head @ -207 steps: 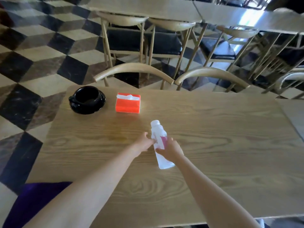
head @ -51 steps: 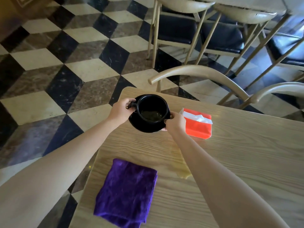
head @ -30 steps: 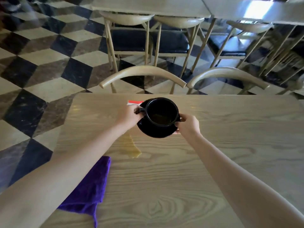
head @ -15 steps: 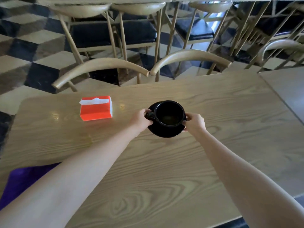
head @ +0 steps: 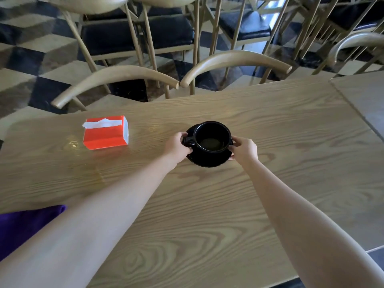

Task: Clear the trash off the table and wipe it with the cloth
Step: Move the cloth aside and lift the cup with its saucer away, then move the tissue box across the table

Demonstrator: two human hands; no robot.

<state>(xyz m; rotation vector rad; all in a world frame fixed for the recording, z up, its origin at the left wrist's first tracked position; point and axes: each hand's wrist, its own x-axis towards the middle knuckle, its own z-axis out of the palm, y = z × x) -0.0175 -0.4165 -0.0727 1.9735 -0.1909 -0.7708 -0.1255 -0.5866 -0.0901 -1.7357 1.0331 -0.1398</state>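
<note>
I can read no text, label, brand or number on anything before me, not even on the orange box (head: pixel 106 133).

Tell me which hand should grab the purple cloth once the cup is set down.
Probably the left hand: the purple cloth lies at the table's near left edge, beside the left forearm. The right hand would have to cross over.
</note>
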